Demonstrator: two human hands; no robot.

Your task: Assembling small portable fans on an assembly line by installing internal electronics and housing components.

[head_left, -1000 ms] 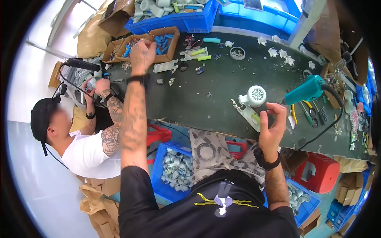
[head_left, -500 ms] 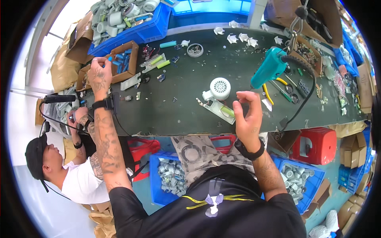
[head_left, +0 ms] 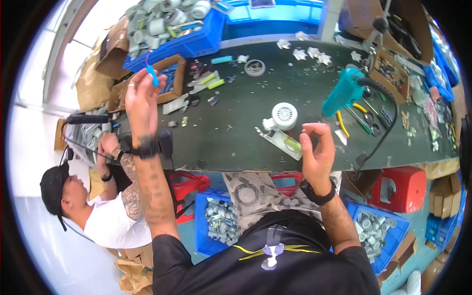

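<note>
Pinching a blue part (head_left: 153, 76), the left fingers (head_left: 139, 81) curl.

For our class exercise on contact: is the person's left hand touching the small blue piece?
Touching. The head view shows the left hand holding the small blue piece at its fingertips.

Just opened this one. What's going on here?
A person at a bench holds up a small blue part in the fingers of the left hand, by a cardboard box of blue parts. The right hand is empty, its fingers curved and parted, close to a white fan unit lying on the bench. A teal tool is just beyond that hand. To the left, a co-worker sits at the bench.
</note>
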